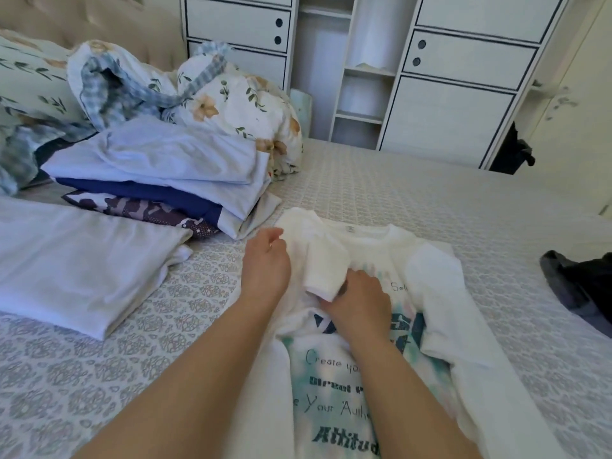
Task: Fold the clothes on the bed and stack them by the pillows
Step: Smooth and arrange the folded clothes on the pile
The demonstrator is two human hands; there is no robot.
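T-shirt [364, 326], white with teal print, is laid flat and print-up on the bed [430, 200], in front of the person and to the right of the folded stack [159, 173]. Fabric is judged light, thin and limp: no stiffness, likely to wrinkle and slide on itself, not fragile. Best taken by pinching at seams, hem, shoulder or sleeve cuff, where the cloth is doubled. Long axis runs from the collar, at the far end, toward the viewer; the collar points away toward the wardrobe [463, 94], the hem is out of frame below. One sleeve [326, 263] is turned in across the chest; its cuff is held in the grip of the right hand [361, 301], fingers curled around the edge. Left hand [265, 260] rests at the shirt's shoulder, fingers bent; whether cloth is pinched there cannot be told. A separate folded white garment [82, 266] lies to the left, near the stack. Pillows [29, 81] sit behind the stack.
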